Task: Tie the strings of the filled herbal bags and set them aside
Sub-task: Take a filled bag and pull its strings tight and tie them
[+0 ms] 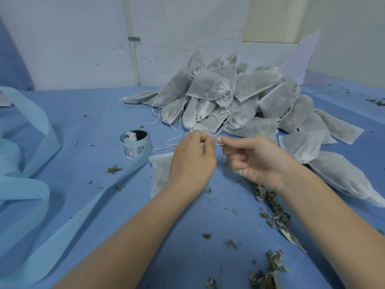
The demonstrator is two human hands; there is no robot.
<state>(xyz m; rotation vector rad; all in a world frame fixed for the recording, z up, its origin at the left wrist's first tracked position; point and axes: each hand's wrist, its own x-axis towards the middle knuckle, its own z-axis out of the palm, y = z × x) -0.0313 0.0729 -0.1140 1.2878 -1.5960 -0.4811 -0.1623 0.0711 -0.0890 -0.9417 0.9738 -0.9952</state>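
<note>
A heap of filled bags (239,97) is blocking the table (87,113) from twelve to three o'clock; a tape roll (136,147) is standing at ten o'clock, leaving open cloth beyond it.

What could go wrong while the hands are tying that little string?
The thin white string pinched between the left hand and right hand might slip or snap if pulled too hard. The bag under the left hand could then open and add to the dried leaves already spilled on the blue cloth. Loose strings from the pile of bags just behind could get caught in the knot.

Roll (136,147) left of bag pile (239,97)
</note>
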